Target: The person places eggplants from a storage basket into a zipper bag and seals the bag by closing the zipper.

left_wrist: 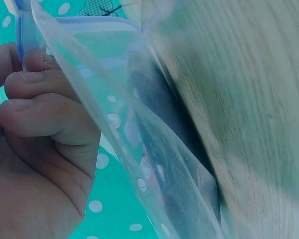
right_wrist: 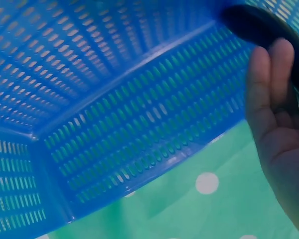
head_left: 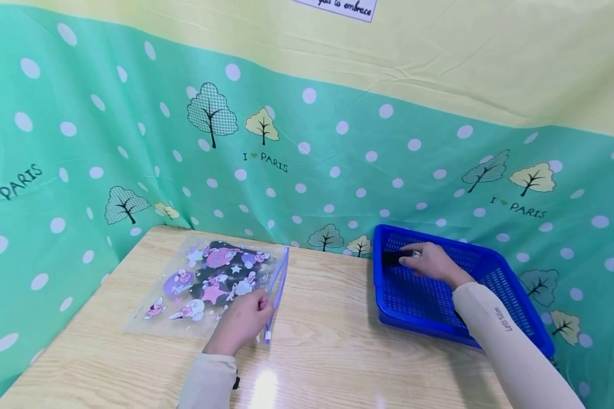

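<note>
On the left of the table lies a clear zip bag [head_left: 184, 278] printed with cartoon figures and stars, with something dark inside it. My left hand [head_left: 243, 318] pinches the bag by its purple-zippered edge [head_left: 280, 278]; the left wrist view has the fingers [left_wrist: 35, 107] curled at that edge and the bag's side lifted. Inside the blue basket [head_left: 414, 325], my right hand [head_left: 432, 264] grips a dark, elongated object with a rounded end [right_wrist: 249, 22]. Its kind does not show. The palm hides part of it.
The basket has slotted walls and stands at the right, near the curtain. A wooden table [head_left: 327, 318] lies between bag and basket. Green dotted curtain [head_left: 332, 187] hangs behind and at both sides.
</note>
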A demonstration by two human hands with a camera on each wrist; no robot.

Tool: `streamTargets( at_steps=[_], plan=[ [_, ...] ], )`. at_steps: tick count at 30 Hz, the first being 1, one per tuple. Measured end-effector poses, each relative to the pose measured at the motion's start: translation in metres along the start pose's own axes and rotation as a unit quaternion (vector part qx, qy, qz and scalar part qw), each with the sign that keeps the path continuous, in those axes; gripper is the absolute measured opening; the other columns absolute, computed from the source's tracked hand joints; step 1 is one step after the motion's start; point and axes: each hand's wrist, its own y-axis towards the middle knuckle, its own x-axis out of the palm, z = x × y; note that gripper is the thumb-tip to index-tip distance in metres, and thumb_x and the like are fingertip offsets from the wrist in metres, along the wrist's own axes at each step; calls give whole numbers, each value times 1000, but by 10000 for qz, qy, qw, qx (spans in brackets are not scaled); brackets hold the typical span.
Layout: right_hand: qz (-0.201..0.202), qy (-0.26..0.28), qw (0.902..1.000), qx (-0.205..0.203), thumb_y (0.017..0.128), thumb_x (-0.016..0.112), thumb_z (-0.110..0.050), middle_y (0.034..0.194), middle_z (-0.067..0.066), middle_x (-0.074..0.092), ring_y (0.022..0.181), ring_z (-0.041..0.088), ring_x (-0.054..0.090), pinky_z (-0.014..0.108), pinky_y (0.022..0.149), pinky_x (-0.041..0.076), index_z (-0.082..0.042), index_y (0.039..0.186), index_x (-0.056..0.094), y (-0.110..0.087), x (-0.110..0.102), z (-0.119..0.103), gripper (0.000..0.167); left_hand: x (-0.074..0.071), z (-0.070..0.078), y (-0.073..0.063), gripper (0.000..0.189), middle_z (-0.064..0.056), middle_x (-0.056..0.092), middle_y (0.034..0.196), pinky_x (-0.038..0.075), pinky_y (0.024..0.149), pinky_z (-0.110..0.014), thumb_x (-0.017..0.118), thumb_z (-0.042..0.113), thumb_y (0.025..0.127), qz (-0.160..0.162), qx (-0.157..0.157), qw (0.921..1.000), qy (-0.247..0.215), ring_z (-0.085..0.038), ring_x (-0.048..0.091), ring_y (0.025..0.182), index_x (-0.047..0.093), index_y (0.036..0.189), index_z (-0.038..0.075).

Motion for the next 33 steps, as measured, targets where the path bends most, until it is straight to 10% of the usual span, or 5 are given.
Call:
streamTargets(
  at_steps=[19,33],
  plan=[
    [609,554,9959,-382,100,60,-45,120,23,67,101,34,70,57,90,51,-3,149,46,-37,-23,-11,67,0,0,-1,17,0,49,66,39,50,-32,58,18,94,41,37,10000,72,-16,48,59,52,79,16],
    [360,937,9910,-889,99,67,-34,107,13,71,91,24,70,40,76,55,-8,144,56,-68,-8,-56,53,1,0,-1,18,1,47,65,38,50,-31,58,18,94,110,125,9998,136,-15,47,58,51,78,16]
  ],
)
